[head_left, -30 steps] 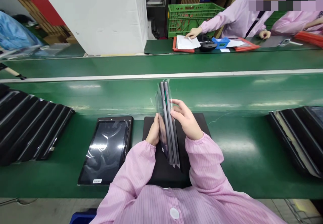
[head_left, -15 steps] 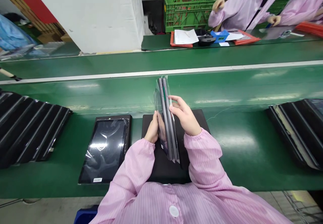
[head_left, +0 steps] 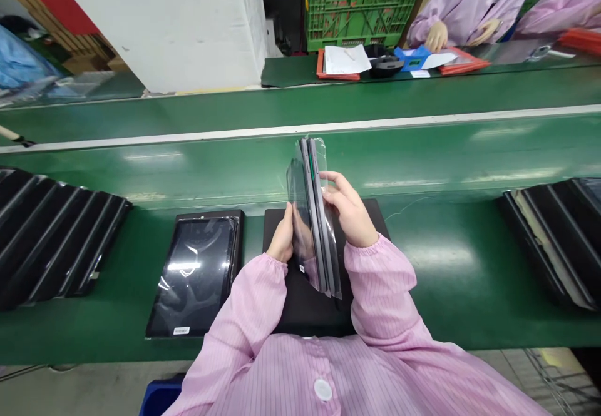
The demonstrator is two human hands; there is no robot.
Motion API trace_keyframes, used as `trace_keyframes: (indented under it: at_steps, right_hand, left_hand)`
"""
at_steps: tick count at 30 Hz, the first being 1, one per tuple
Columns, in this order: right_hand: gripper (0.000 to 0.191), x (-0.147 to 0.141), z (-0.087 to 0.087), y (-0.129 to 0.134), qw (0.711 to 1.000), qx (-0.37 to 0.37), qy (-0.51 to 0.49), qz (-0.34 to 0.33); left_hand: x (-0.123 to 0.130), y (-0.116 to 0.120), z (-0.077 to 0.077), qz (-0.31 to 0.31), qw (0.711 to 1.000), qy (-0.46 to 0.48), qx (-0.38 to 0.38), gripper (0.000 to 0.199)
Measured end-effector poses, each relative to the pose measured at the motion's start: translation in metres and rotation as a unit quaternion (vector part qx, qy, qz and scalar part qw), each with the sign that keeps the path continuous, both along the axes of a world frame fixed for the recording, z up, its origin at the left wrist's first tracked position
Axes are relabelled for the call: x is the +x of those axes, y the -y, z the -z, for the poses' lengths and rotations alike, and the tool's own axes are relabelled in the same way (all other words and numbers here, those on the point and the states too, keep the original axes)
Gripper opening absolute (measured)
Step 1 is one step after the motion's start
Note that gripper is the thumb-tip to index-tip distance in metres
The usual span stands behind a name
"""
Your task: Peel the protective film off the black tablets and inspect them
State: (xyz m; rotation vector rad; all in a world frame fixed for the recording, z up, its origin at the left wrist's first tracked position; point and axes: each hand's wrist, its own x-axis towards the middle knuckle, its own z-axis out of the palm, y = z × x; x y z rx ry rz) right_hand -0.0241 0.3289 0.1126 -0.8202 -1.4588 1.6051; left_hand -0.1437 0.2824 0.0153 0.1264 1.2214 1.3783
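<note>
Item: slim grey tablet (head_left: pixel 317 216) in a clear plastic sleeve (head_left: pixel 295 194), standing on edge, slightly tilted, above my black rectangular mat (head_left: pixel 305 319). Item: my left hand (head_left: pixel 283 236), fingers pressed against the sleeved tablet's side. Item: my right hand (head_left: pixel 348 208), fingers curled, gripping the opposite side.

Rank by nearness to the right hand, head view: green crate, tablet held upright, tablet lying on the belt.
From the right hand:
1. Upright bagged tablet, in its grip.
2. Tablet lying on the belt, left of the hands.
3. Green crate, far side, beyond the belts.
</note>
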Motion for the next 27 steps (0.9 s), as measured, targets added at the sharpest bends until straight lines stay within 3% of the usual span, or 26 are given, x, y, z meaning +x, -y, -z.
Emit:
trace_keyframes:
  at_steps: [5,13,22,27]
  right_hand:
    - [0.033,0.006,0.004,-0.006,0.999,-0.013,-0.012,0.03]
    - [0.029,0.014,0.003,-0.009,0.998,-0.005,-0.007,0.059]
    - [0.037,0.014,-0.009,0.001,1.0,-0.014,-0.024,0.013]
    - [0.04,0.016,-0.01,0.003,0.999,0.041,-0.009,-0.02]
  left_hand:
    - [0.002,-0.002,0.004,-0.055,0.998,-0.042,0.009,0.039]
    - [0.001,-0.001,0.008,-0.033,0.998,-0.05,0.002,0.038]
    - [0.0,-0.001,0.013,-0.039,0.998,-0.052,0.025,0.037]
    - [0.0,0.001,0.011,-0.009,0.998,-0.023,0.062,0.048]
